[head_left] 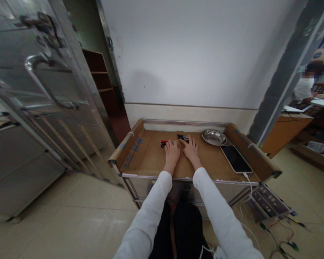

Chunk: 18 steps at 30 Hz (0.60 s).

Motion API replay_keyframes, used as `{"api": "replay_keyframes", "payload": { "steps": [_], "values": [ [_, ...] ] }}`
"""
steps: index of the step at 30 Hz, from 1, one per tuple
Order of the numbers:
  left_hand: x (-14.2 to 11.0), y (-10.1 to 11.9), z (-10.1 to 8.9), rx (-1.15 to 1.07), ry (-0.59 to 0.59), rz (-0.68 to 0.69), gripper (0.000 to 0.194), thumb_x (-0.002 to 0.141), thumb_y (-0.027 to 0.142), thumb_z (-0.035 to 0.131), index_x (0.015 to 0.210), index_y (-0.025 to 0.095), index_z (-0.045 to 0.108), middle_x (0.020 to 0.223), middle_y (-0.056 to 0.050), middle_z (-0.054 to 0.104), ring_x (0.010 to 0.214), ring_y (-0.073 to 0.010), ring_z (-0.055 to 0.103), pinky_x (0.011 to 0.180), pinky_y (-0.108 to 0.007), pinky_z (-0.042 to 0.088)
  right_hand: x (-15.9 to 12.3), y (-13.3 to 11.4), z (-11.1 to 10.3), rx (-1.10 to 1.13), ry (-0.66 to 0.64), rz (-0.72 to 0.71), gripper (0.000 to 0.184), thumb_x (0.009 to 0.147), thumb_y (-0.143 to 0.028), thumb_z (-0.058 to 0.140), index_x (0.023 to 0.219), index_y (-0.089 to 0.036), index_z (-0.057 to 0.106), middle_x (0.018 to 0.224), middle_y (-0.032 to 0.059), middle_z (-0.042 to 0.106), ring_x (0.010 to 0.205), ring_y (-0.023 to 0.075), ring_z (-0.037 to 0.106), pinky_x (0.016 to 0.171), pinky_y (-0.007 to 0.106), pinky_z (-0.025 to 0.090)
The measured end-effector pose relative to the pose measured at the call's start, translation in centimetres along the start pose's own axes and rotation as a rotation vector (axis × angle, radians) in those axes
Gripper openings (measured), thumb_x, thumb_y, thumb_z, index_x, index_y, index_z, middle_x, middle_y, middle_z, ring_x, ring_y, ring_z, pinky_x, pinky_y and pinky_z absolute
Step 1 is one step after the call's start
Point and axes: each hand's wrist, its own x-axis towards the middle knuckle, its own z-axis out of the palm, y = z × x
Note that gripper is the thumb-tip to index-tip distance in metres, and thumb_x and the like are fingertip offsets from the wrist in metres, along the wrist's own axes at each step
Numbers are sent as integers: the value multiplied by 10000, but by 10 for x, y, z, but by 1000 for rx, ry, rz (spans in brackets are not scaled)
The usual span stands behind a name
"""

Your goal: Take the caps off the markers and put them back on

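Two small groups of pens lie on the cardboard-covered tabletop (151,165), ahead of the person: a red pen (163,141) beside black at the left hand (172,154), and black pens (181,137) at the right hand (191,149). The left fingers curl over the near ends, perhaps to steady them. The right fingers are spread, thumb apart, tips at the pens; whether either hand pinches anything, I cannot tell. The dish (214,138) sits back to the right and the phone (236,159) nearer, probably so both stay beside the work. The phone's cable (250,187) drops over the near edge, away from the pens. The raised cardboard sides (256,153) likely stop things rolling off.
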Motion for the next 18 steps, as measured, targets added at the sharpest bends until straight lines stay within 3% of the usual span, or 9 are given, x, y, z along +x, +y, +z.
{"api": "replay_keyframes", "payload": {
  "steps": [6, 18],
  "values": [
    [-1, 1, -3, 2, 11, 5, 257, 877, 162, 411, 1098, 119, 535, 1134, -169, 539, 1050, -283, 503, 894, -400, 421, -1, 3, -2, 75, 113, 29, 464, 826, -51, 388, 1175, -245, 624, 1318, 116, 484, 1200, 254, 432, 978, 404, 380],
    [11, 8, 3, -25, -7, 177, 312, 914, 117, 337, 1105, 125, 584, 1133, -162, 576, 1090, -264, 500, 941, -409, 394, -5, -2, -4, -37, 174, 172, 324, 860, -156, 431, 1118, -154, 627, 1187, 191, 542, 1110, 290, 468, 915, 420, 352]
  ]
}}
